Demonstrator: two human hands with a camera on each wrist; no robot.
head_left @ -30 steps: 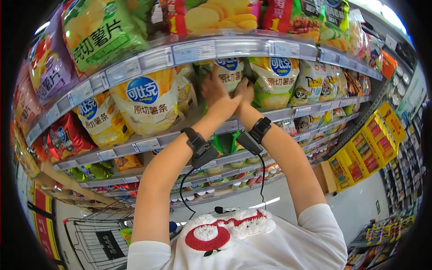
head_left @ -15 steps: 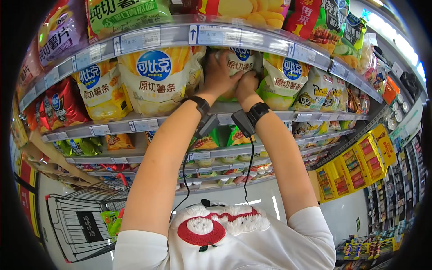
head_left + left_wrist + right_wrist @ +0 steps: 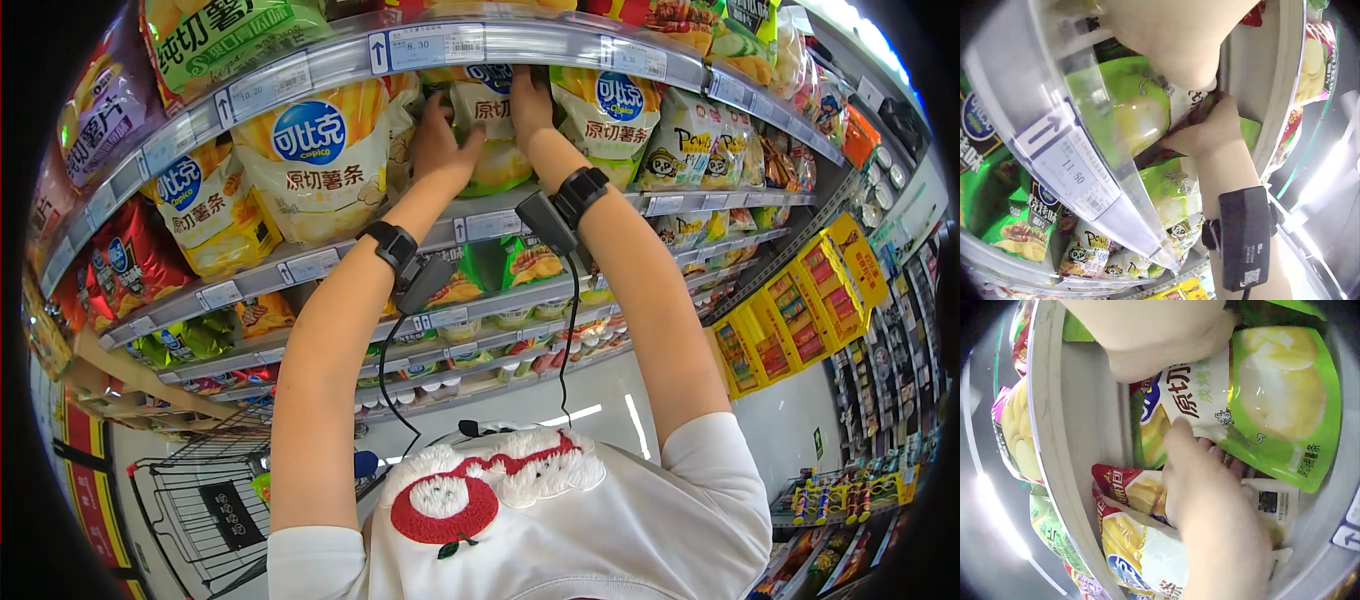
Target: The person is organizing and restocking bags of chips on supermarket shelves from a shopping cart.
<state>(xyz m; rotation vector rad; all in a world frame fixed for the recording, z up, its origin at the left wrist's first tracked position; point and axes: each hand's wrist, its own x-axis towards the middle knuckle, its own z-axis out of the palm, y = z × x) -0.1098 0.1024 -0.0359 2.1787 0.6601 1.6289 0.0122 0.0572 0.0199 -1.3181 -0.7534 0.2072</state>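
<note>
A green-and-white bag of potato sticks (image 3: 497, 125) stands on the shelf below the top price rail, with its upper end behind the rail in the head view. My left hand (image 3: 442, 145) holds its left edge, thumb on the front; in the right wrist view, the fingertips (image 3: 1235, 464) show under the bag's edge. High on the right edge, my right hand (image 3: 531, 108) grips the bag, its upper fingers partly hidden by the rail. A matching green bag (image 3: 608, 115) stands right beside that hand. On the other side, a yellow-and-white bag (image 3: 315, 165) neighbours my left hand.
A clear price rail (image 3: 540, 45) runs across just above both hands. Below is the shelf edge (image 3: 480, 225), with more snack rows under it. A shopping cart (image 3: 205, 510) stands at lower left, and a yellow display rack (image 3: 800, 310) at right.
My left hand has shifted from the bag's front to its left edge. My right hand has moved up along the right edge. The head view has also shifted.
</note>
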